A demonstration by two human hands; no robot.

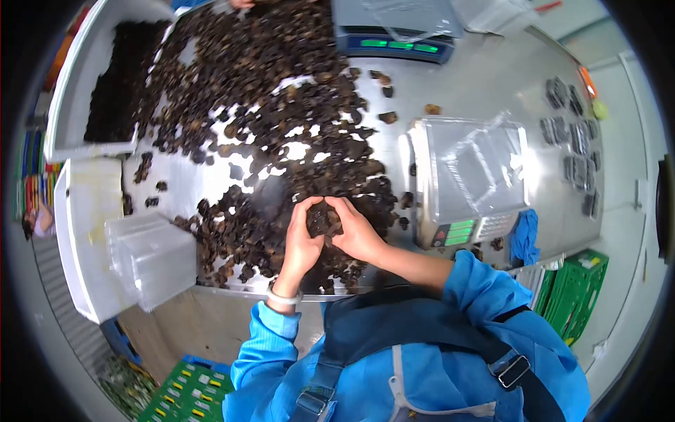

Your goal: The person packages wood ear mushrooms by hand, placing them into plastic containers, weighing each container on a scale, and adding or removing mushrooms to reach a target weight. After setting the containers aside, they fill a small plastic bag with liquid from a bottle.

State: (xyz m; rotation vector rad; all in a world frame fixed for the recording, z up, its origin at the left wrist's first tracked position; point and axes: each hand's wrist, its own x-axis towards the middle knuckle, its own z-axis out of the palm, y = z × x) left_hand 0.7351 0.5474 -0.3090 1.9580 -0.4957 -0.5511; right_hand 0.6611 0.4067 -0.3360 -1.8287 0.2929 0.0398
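Dark brown, mushroom-like pieces (267, 130) cover much of the steel table in a loose, wet-looking layer. At the table's near edge, my left hand (302, 243) and my right hand (357, 235) curve toward each other, fingertips nearly meeting. Between them they cup a small clump of the brown pieces (323, 219). Both hands are closed around the clump from either side. Whether the clump is lifted off the layer below cannot be made out.
To the right, a scale (450, 235) carries a clear plastic tray (481, 165); a second scale (397, 46) stands behind. Filled clear packs (580, 144) sit far right, beside a blue cloth (524, 238). Left are a white bin (67, 105) and stacked clear containers (155, 257). Another person's hand (242, 3) shows at the top.
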